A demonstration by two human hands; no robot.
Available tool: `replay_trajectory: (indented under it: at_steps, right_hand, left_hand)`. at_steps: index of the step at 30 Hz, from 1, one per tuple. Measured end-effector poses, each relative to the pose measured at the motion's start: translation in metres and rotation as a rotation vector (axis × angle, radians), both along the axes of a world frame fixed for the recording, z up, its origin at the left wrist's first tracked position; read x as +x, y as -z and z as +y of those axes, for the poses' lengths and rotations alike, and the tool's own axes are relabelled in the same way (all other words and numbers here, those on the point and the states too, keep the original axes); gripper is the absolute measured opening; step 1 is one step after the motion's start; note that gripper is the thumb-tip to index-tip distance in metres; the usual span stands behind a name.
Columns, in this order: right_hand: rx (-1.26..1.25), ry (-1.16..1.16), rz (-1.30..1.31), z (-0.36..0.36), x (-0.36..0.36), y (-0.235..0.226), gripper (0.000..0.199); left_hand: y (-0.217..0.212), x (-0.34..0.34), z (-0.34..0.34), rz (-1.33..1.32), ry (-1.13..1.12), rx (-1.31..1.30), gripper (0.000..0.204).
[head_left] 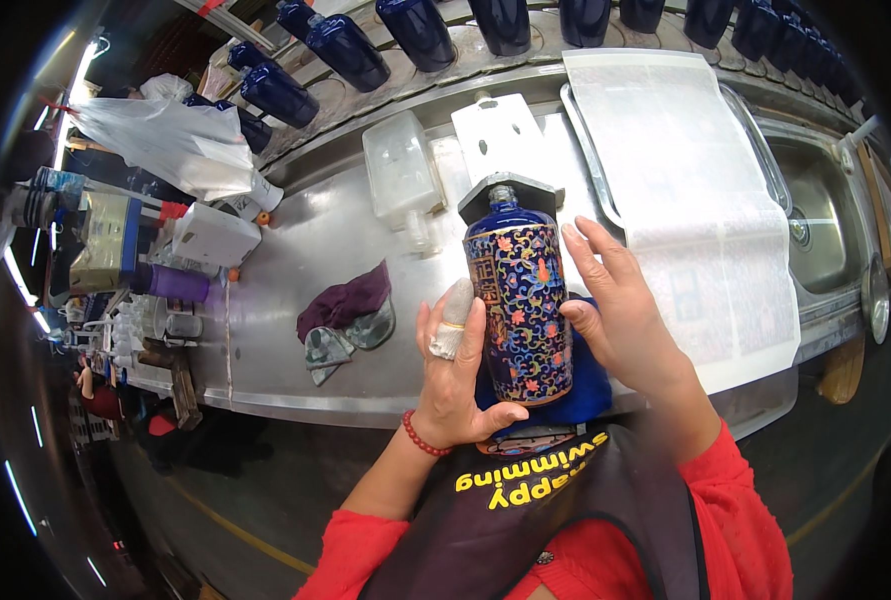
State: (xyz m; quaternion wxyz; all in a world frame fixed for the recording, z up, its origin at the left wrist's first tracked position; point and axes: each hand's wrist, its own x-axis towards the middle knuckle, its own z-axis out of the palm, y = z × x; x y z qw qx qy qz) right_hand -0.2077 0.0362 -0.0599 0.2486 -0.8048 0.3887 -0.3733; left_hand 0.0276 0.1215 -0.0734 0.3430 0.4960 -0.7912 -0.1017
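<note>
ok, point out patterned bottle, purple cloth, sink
Patterned bottle (521, 312), head view: middle of its flowered body.
Purple cloth (349, 302), head view: its purple part.
Sink (827, 202), head view: bare metal of its basin.

Several dark blue bottles (500, 25), sliced by the top edge! And the patterned bottle (525, 310) hides part of the blue cloth (592, 388).

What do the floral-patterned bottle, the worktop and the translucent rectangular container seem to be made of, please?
Floral-patterned bottle: glazed ceramic or coated glass, unclear which; its blue shoulder shines.
Worktop: likely stainless steel, satin grey with blurred reflections.
Rectangular container: apparently smooth plastic, since grey shows through its walls.
</note>
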Motion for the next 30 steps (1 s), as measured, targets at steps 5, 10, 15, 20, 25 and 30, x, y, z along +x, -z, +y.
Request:
replay_trajectory:
  at_steps: [5, 10, 15, 20, 25, 30]
  right_hand:
    - [0.020, -0.047, 0.010, -0.002, 0.005, -0.004, 0.066]
    - [-0.007, -0.043, 0.018, -0.003, 0.007, -0.006, 0.065]
    - [-0.031, -0.009, -0.040, -0.005, 0.006, 0.001, 0.061]
    - [0.022, -0.055, -0.091, -0.010, 0.009, 0.011, 0.062]
    - [0.053, -0.089, -0.165, -0.010, 0.008, 0.015, 0.062]
    - [0.076, -0.119, -0.129, -0.010, 0.007, 0.015, 0.065]
  left_hand:
    - [-0.007, 0.002, -0.007, 0.013, -0.038, -0.014, 0.110]
    - [-0.014, 0.004, -0.021, -0.033, -0.057, -0.071, 0.102]
    - [-0.015, 0.001, -0.022, -0.030, -0.054, -0.044, 0.101]
    - [-0.014, -0.001, -0.024, -0.027, -0.052, -0.048, 0.100]
    - [-0.015, -0.001, -0.024, -0.031, -0.048, -0.055, 0.100]
    - [-0.015, 0.000, -0.024, -0.046, -0.052, -0.052, 0.100]
